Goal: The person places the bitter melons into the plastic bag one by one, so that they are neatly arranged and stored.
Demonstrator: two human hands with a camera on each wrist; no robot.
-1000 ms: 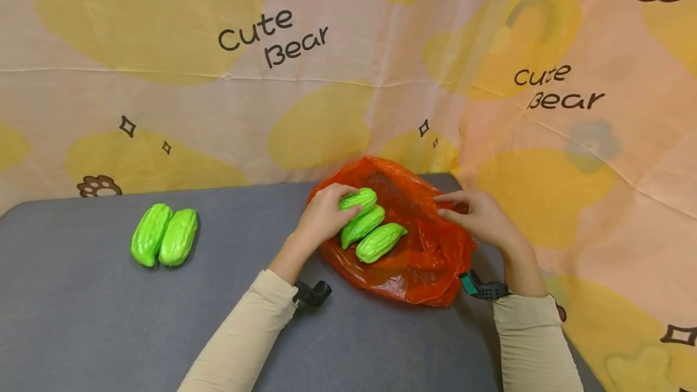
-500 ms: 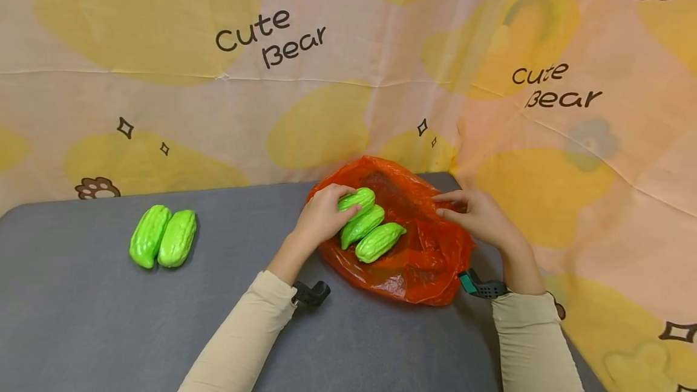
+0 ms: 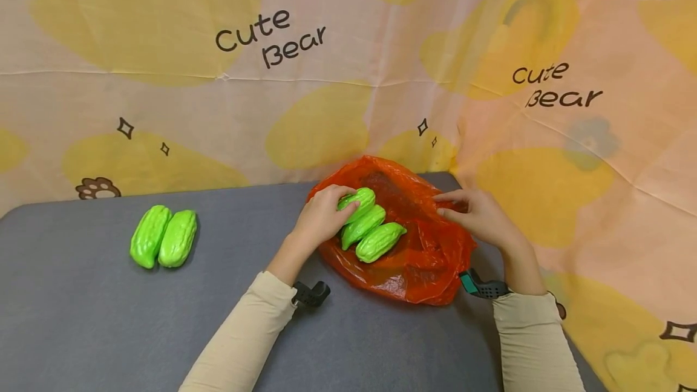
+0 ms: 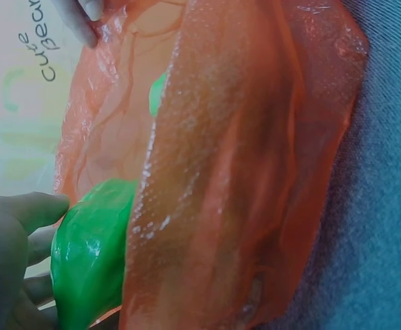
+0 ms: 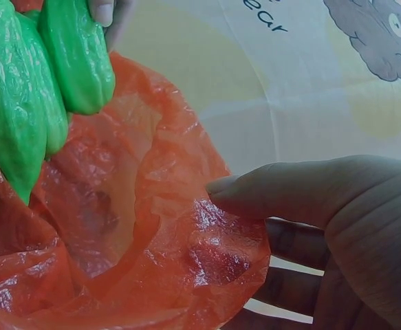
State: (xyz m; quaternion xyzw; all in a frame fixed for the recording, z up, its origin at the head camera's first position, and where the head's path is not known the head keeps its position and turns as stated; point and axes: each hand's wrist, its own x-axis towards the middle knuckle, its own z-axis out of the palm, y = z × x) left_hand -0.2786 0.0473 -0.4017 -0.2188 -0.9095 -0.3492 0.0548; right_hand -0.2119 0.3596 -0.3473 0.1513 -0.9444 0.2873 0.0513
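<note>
My left hand grips a light green bitter melon at its left end, over the mouth of a red plastic bag. Two more bitter melons lie inside the bag, a middle melon beside the held one and a front melon nearer me. In the left wrist view, fingers and thumb curl around the glossy melon by the bag's rim. My right hand pinches the bag's right rim; in the right wrist view the thumb presses the thin plastic with the fingers behind it.
Two other bitter melons, a left one and a right one, lie side by side on the grey table at left. A printed cloth hangs behind the table and along its right side.
</note>
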